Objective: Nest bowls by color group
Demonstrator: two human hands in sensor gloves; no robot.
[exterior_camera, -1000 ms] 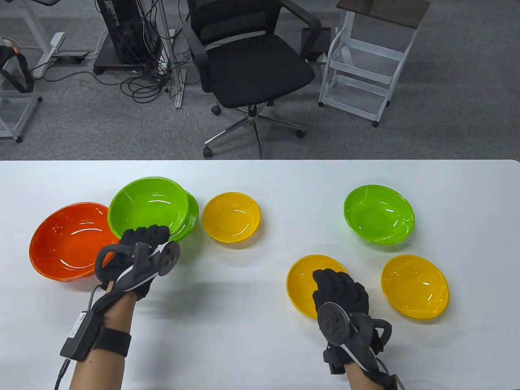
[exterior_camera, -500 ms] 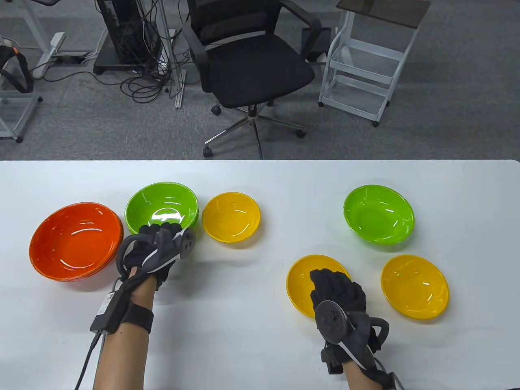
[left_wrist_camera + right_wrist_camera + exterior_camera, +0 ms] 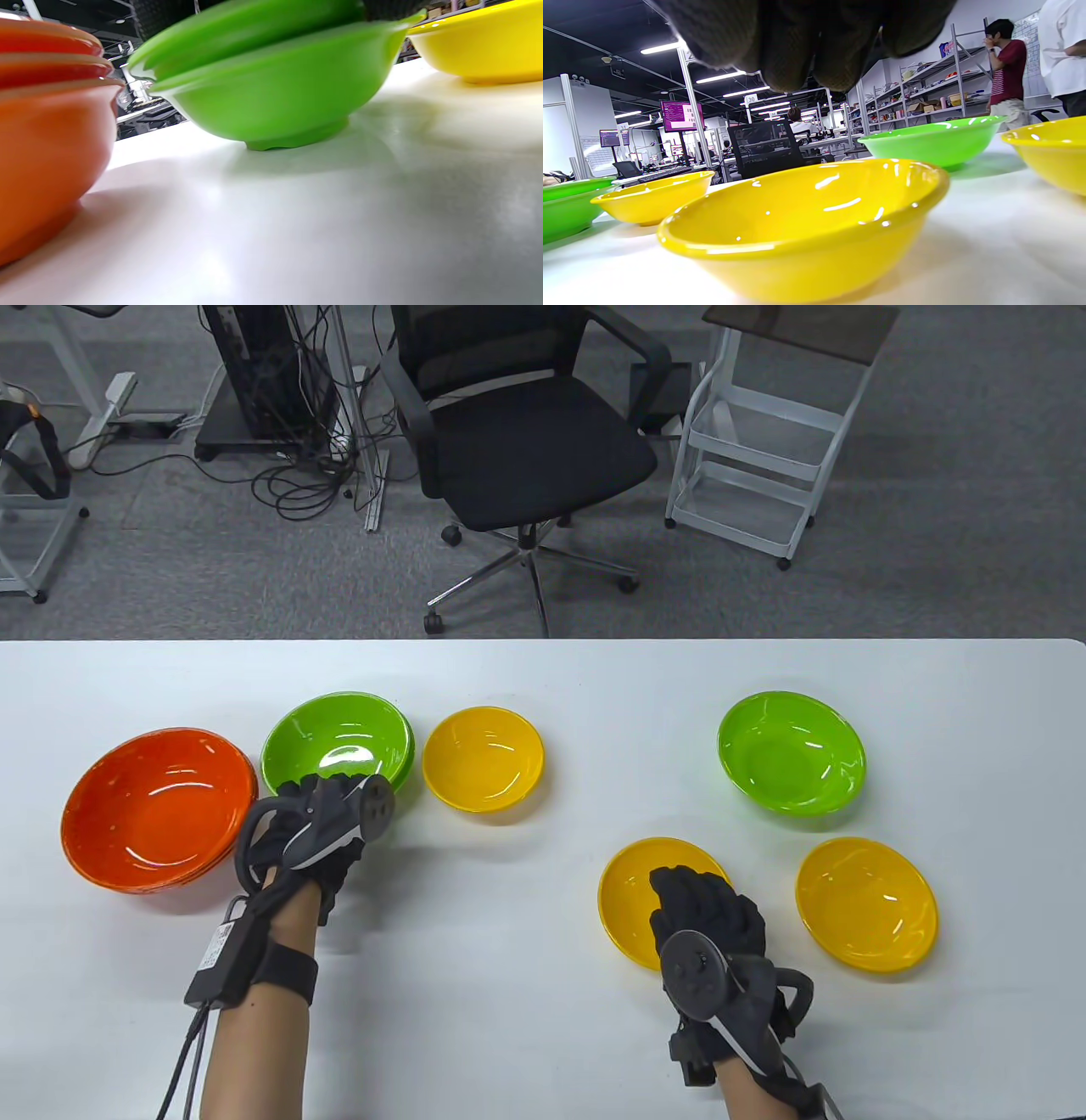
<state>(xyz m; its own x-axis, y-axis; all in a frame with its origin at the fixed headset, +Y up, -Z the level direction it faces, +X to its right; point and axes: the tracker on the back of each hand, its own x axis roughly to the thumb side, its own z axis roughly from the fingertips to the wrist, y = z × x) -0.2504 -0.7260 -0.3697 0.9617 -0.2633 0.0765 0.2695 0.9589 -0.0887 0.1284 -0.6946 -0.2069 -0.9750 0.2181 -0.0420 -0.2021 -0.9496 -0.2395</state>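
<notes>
Two green bowls (image 3: 339,734) sit one in the other at the left; in the left wrist view the upper bowl (image 3: 254,29) lies tilted in the lower one (image 3: 275,93). My left hand (image 3: 335,782) grips the near rim of the upper bowl. A stack of orange bowls (image 3: 157,810) stands to their left, a yellow bowl (image 3: 482,759) to their right. My right hand (image 3: 687,886) hovers, fingers extended, over the near side of another yellow bowl (image 3: 632,891); in the right wrist view it stays above that bowl (image 3: 806,220). A single green bowl (image 3: 791,752) and a third yellow bowl (image 3: 865,903) stand at the right.
The white table (image 3: 543,1027) ends at its far edge, with an office chair (image 3: 526,432) and a white cart (image 3: 764,449) on the floor beyond it.
My left hand has carried the raised green bowl to the right and down into the other green bowl. My right hand has barely moved.
</notes>
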